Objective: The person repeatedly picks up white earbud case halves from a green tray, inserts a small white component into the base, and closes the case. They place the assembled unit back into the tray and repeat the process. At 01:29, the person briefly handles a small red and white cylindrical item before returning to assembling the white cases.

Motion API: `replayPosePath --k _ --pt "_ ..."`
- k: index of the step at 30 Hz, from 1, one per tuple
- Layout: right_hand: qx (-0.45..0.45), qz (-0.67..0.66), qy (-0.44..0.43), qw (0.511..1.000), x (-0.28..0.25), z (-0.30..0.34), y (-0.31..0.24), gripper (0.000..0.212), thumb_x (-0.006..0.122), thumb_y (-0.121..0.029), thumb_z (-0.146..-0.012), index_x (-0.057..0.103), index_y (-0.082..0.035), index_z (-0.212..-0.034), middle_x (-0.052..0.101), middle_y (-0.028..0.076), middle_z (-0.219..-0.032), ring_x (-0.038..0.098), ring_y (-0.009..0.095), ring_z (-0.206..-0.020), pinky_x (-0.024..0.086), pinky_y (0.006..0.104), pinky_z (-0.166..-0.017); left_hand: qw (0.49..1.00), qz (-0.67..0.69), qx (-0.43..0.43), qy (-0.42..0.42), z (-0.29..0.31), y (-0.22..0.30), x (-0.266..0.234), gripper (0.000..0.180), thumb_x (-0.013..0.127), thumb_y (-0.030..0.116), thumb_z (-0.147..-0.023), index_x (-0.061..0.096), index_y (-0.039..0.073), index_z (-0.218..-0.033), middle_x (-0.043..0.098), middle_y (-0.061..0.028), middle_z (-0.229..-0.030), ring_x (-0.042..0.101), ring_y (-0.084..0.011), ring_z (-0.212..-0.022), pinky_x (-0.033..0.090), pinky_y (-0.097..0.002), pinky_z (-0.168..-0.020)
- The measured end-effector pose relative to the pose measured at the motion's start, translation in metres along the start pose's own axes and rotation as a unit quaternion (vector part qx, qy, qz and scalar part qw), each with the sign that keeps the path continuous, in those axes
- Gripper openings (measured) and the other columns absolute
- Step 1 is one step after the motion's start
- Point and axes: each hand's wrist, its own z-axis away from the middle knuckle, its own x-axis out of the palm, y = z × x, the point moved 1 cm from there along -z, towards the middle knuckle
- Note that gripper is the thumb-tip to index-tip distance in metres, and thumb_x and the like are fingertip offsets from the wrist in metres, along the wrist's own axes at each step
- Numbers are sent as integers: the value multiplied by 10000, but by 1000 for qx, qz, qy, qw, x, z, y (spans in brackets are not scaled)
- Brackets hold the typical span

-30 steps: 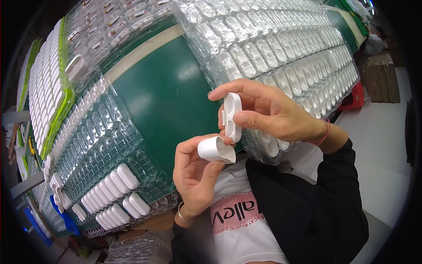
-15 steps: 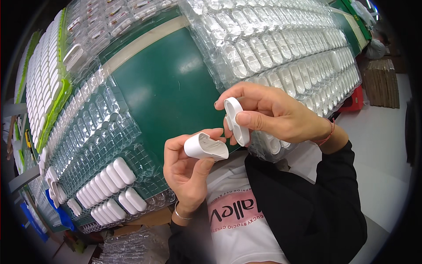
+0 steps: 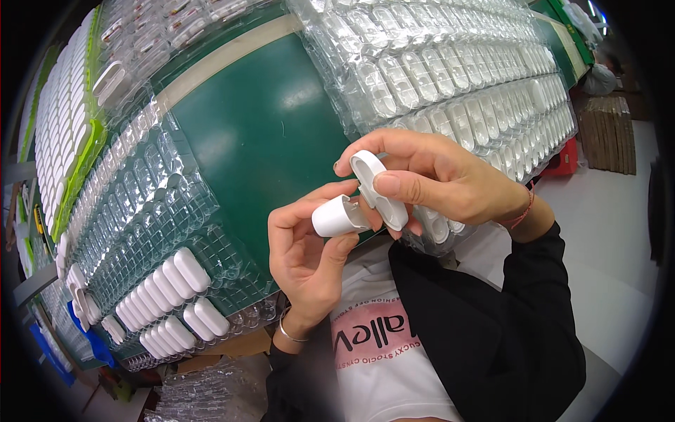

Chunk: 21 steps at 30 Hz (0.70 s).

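My left hand (image 3: 306,253) is closed round a white hollow plastic shell (image 3: 333,217), its open end turned toward the right hand. In my right hand (image 3: 443,183) is a white oval plastic lid (image 3: 378,190), pinched between thumb and fingers, its hollow side showing. The lid's edge is right beside the shell's open end; fingers hide whether the two touch. Both parts are above the near edge of the green table (image 3: 260,133).
Left lies a clear blister tray (image 3: 151,183) with rows of closed white cases (image 3: 165,288). Another clear tray (image 3: 450,70) with white oval parts covers the table's right. White parts fill a lime-green-edged tray (image 3: 67,133) at far left. Stacked cardboard (image 3: 608,133) stands far right.
My left hand has moved right and slightly up, bringing the shell close to the lid. The shell has turned a little, and the lid is tilted more.
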Motion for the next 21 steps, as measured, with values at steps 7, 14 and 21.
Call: replayPosePath --k 7,14,21 --pt "15 7 2 1000 0 -1 0 292 459 -258 -1019 515 -24 -1184 599 27 -793 546 58 -634 432 192 -517 999 -25 31 -5 0 -2 -1 359 639 -38 -869 413 -2 -1145 574 -260 -1205 576 -262 -1133 449 -390 -990" --pt "7 3 4 1000 0 -2 3 281 456 -245 -1021 512 -27 -1189 588 23 -784 532 54 -625 428 191 -513 1000 -16 11 1 0 -2 0 363 632 -42 -874 408 -10 -1158 563 -254 -1214 571 -251 -1134 462 -379 -979" --pt "-3 6 8 1000 -1 -2 4 273 463 -225 -1018 507 -29 -1202 602 30 -812 526 50 -626 426 187 -504 1000 3 6 4 -1 -4 0 366 632 -32 -878 405 -14 -1165 554 -256 -1234 566 -247 -1142 473 -369 -971"
